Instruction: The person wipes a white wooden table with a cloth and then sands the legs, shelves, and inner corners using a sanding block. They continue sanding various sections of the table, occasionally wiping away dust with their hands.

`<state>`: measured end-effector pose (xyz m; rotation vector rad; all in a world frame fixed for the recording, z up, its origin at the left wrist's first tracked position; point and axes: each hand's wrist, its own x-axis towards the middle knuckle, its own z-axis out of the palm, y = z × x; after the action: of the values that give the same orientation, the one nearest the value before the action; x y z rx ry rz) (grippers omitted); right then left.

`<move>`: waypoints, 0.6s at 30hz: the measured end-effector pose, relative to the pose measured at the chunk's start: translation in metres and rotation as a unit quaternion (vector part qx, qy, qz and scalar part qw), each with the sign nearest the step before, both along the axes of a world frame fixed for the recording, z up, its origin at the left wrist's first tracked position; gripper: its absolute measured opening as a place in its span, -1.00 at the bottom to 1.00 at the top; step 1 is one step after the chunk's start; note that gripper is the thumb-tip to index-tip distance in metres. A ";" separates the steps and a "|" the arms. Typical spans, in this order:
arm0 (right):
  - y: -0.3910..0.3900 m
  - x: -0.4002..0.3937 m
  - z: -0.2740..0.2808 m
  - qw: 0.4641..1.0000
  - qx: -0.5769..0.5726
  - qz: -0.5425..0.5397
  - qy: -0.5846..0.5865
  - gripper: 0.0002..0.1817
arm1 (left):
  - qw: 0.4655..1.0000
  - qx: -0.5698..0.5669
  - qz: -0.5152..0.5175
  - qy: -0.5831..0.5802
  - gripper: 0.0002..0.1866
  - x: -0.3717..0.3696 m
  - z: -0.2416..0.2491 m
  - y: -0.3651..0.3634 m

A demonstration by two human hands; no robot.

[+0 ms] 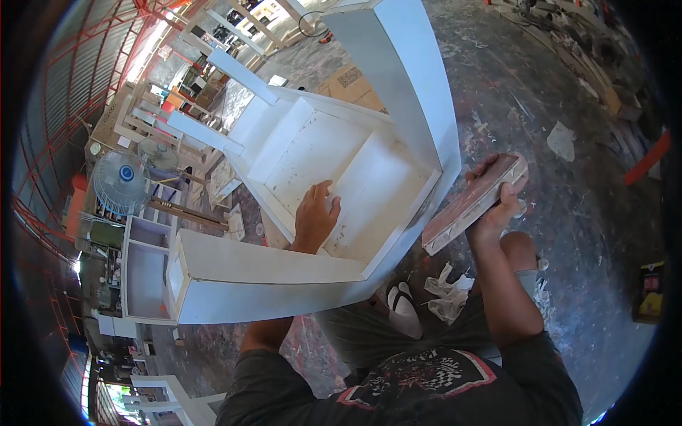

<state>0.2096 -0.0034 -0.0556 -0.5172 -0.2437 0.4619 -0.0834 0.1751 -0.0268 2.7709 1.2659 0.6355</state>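
Note:
A white-painted wooden furniture frame (419, 85) with broad tapering legs lies tipped in front of me, its hollow underside facing up. My left hand (316, 216) is inside that hollow, reaching past the near leg (270, 266). Its thumb stands apart from the slightly bent fingers, and nothing shows in it. To the right of the frame, my right hand (497, 206) grips a long sanding block (472, 202) with a reddish-brown face and worn, pale edges. The block is held in the air, apart from the frame.
A standing fan (122, 181) and a white shelf unit (149, 266) are at the left. Cardboard (352, 85) lies behind the frame. Crumpled white material (449, 292) lies by my feet on the stained floor (568, 234). Scrap wood (590, 64) is piled at the upper right.

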 end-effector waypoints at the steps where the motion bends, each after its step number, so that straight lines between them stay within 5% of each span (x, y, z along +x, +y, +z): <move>1: -0.001 0.001 0.002 1.000 0.001 -0.001 0.002 -0.23 | 1.000 0.021 -0.017 -0.011 -0.80 -0.002 0.002 -0.001; 4: -0.002 0.000 0.007 1.000 -0.004 0.009 0.017 -0.27 | 0.992 0.098 -0.073 0.024 -0.77 -0.014 -0.003 0.005; 11: 0.002 -0.004 0.004 1.000 -0.009 0.004 0.017 -0.30 | 0.982 0.156 -0.018 0.101 -0.81 0.009 -0.002 0.004; 18: -0.002 0.003 0.005 1.000 -0.028 -0.010 -0.006 -0.28 | 0.918 0.191 0.067 0.341 -0.79 0.031 0.003 0.005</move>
<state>0.2122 -0.0051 -0.0508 -0.5760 -0.2378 0.4473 -0.0523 0.1805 -0.0242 3.4171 1.5823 -0.1475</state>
